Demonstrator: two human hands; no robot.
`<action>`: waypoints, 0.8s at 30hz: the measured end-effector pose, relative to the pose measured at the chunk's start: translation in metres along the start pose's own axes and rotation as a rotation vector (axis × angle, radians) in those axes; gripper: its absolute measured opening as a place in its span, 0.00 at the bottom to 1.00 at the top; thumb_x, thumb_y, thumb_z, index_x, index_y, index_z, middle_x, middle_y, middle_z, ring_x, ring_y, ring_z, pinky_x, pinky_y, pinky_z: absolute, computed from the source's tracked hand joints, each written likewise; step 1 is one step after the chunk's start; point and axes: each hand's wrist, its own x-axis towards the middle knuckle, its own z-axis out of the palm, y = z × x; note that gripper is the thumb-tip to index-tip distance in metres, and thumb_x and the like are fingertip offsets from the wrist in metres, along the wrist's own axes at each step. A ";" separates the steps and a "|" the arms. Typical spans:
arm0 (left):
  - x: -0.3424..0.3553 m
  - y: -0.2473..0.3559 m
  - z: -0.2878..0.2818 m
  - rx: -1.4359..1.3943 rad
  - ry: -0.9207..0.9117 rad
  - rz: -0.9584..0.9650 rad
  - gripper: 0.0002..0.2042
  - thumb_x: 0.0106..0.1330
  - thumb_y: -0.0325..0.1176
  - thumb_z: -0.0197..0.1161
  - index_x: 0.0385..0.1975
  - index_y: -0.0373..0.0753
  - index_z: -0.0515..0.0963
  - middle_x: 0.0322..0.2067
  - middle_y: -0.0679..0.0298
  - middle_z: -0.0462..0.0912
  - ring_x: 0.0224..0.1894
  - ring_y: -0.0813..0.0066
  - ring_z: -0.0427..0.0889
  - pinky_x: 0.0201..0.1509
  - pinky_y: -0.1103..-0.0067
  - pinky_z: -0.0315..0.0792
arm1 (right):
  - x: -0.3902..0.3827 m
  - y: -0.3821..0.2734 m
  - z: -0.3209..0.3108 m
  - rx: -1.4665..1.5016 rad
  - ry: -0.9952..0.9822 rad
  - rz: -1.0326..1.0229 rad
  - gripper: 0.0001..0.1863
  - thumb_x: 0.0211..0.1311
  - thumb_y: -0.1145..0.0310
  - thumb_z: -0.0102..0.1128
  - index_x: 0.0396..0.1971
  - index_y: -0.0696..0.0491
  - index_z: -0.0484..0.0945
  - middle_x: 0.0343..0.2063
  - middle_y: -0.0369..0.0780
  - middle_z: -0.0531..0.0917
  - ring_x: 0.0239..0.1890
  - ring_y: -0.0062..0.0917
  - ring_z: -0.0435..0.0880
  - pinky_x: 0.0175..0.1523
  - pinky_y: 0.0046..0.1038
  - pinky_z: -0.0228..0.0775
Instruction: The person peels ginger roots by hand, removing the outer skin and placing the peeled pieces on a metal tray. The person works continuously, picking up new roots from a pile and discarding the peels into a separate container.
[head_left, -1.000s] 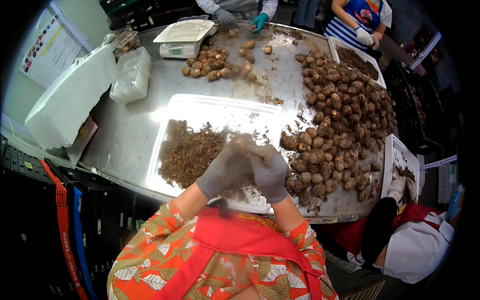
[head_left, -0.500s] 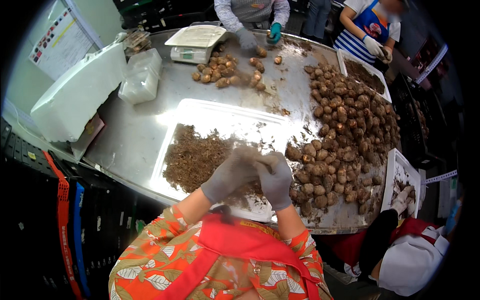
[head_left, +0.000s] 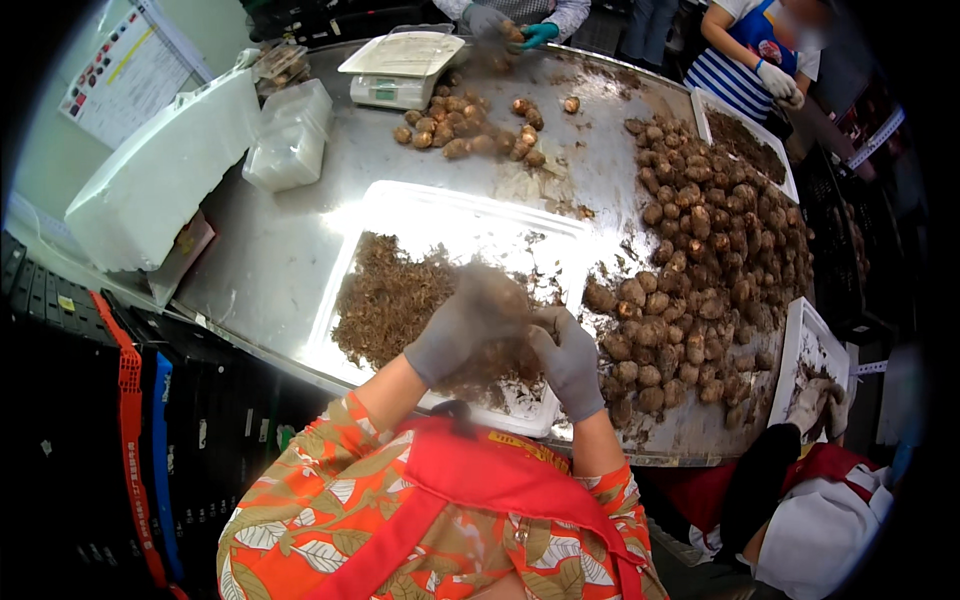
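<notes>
Over a white tray (head_left: pixel 470 197), both my hands work in grey gloves. My left hand (head_left: pixel 458 335) is closed round a brown taro (head_left: pixel 508 298), which is smeared by motion. Close against its right side is my right hand (head_left: pixel 568 362), thumb and fingers bent together in a pinch; what lies between them is hidden. Shredded brown taro husk (head_left: pixel 388 300) fills the left part of the tray, and thinner scraps are scattered under and beyond my hands.
A large heap of taros (head_left: pixel 700 260) spreads right of the tray. Further off are a smaller taro pile (head_left: pixel 455 120), a scale (head_left: pixel 395 85), and clear plastic boxes (head_left: pixel 288 145). Co-workers' gloved hands are at the far edge and right. Black crates (head_left: pixel 230 420) stand at left.
My hands have drawn slightly apart, the right moving right and down, and the taro shows above my left hand. The whole view has shifted a little. The far co-worker's hands have come together.
</notes>
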 end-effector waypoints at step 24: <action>0.036 0.017 -0.001 1.160 -0.182 0.027 0.27 0.64 0.35 0.63 0.63 0.31 0.70 0.45 0.60 0.83 0.47 0.80 0.79 0.53 0.80 0.74 | -0.011 0.053 0.000 0.562 -0.134 -0.007 0.24 0.75 0.63 0.48 0.66 0.57 0.66 0.62 0.48 0.73 0.63 0.34 0.74 0.70 0.34 0.62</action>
